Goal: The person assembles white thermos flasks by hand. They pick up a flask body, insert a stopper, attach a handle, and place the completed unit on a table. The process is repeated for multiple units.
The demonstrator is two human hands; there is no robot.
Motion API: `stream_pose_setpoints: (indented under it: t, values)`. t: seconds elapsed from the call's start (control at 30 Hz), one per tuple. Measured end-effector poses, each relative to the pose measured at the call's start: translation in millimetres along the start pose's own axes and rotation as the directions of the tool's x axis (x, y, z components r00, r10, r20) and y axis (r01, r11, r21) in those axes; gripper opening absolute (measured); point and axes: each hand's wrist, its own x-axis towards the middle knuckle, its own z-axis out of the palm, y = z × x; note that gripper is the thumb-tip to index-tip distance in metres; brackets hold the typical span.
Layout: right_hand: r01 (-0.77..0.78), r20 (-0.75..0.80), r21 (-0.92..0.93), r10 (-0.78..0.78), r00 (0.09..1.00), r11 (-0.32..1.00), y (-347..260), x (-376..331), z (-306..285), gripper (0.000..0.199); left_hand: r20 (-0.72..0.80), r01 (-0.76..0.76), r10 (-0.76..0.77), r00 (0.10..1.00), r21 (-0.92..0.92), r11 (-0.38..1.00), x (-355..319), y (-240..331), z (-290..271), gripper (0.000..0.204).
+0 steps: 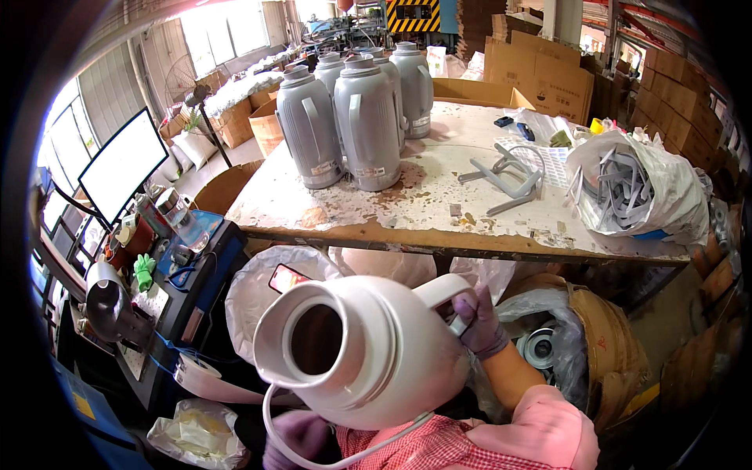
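You hold a white flask shell (368, 352) in yr lap, below desk (407, 227) edge; open mouth faces up-left, glossy, lid off. R hand (479, 325) fingers wrap its handle (442, 294). L hand (298, 439) under base, grip can't tell. Grey flasks (356, 117) stand on desk.

**Where there's room around the workbench**

Middle of the workbench (439, 215) is open. Back left is blocked by grey flasks (356, 110), loose handles (509, 176) lie right of centre, and a stuffed bag (638, 188) hogs its right end.
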Motion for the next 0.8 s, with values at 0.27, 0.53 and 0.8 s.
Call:
stream_pose_setpoints:
  t: [0.27, 0.53, 0.8]
  values:
    - [-0.034, -0.323, 0.272, 0.124, 0.938, 0.962, 15.4, 16.2, 31.3, 0.075, -0.116, 0.082, -0.143, 0.983, -0.42, 0.904, -1.9, -14.7, 98.7, 0.074]
    - [0.576, -0.732, 0.008, -0.387, 0.56, 0.818, -40.4, 101.9, 22.1, 0.067, -0.169, 0.003, -0.093, 0.981, -0.468, 0.884, -2.3, -10.9, 83.6, 0.083]
    - [0.331, 0.112, -0.941, -0.871, 0.478, 0.061, 3.3, 246.2, -79.4, 0.029, -0.418, 0.12, -0.344, 0.841, -0.475, 0.872, -35.4, -27.7, 32.0, 0.061]
